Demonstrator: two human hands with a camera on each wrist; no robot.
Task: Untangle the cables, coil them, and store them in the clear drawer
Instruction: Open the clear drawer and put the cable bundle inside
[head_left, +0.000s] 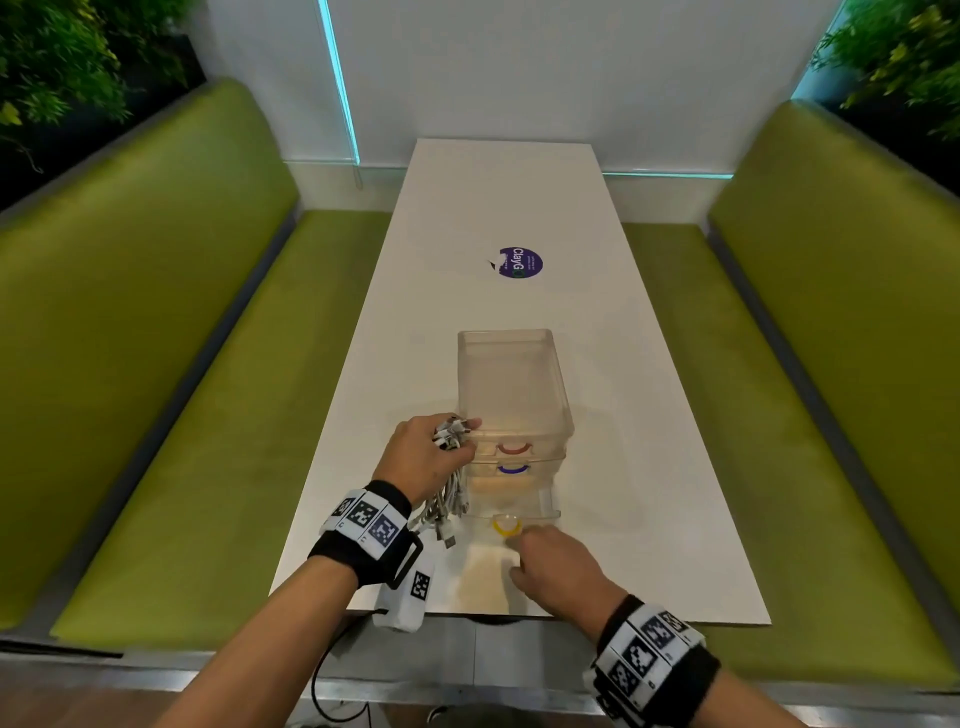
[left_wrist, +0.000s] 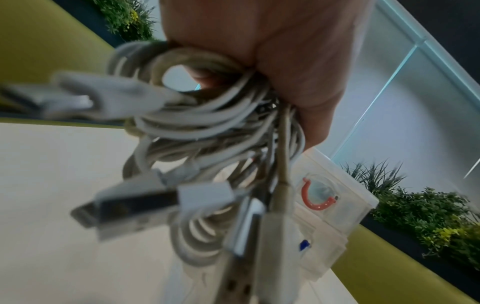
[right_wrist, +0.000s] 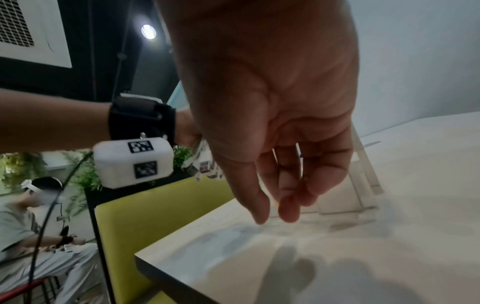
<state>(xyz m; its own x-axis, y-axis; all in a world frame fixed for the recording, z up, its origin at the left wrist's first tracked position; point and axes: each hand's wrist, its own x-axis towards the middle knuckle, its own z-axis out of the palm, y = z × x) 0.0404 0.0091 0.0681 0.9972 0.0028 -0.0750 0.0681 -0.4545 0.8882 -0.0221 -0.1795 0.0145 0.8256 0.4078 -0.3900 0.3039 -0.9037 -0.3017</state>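
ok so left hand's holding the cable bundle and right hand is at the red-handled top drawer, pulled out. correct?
Not quite. The left hand does hold the cable bundle, but the right hand is at the yellow-handled bottom drawer, which is the one pulled out. The red-handled top drawer sits closed. The head view shows this.

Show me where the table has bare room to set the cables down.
Bare table right of the drawer unit, and between it and the purple sticker. Crowded at the near edge: left hand gripping cables, right hand by the open bottom drawer.
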